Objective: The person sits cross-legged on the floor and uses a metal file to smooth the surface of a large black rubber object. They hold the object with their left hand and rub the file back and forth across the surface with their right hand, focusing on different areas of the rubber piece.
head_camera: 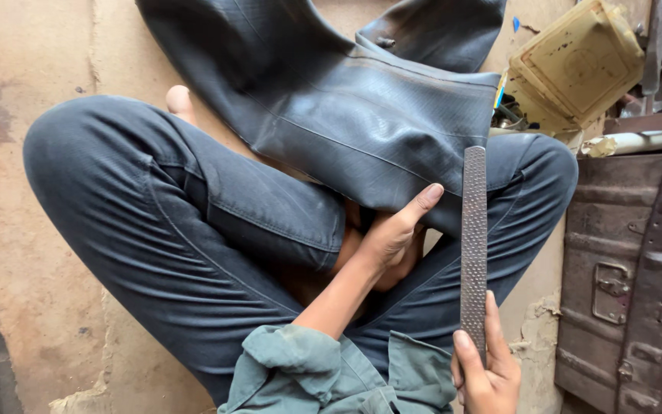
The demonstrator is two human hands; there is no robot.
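— What does your right hand have?

— My right hand [488,376] is closed round the lower end of a long flat metal rasp [473,245]. Fingers wrap the handle end, thumb lies up along its edge. The rasp stands nearly upright, its rough dimpled face towards me, and its top end reaches the lower right edge of the black rubber inner tube [362,115].

— And the tube itself?

— It lies draped across my lap, over my crossed legs in dark jeans [178,222]. It is slack and folded, one limb running up and away from me, the broad part resting on my right knee. There is a small valve stub on the upper fold.

— Your left hand?

— My left hand [392,238] is just under the near edge of the tube, touching it. The thumb sticks out and presses against the rubber; the other fingers are curled below the tube, and I cannot tell whether they pinch it. The rasp is just right of that hand, not touching it.

— What else is around the tube?

— Right of it, past my knee, stands a rusty metal box [630,276] with a latch. Above that, up beside the far right of the tube, sits a dirty yellowish plastic container [576,65] amid clutter. Left of the tube is bare concrete floor [24,61], and one bare toe shows at the tube's left edge.
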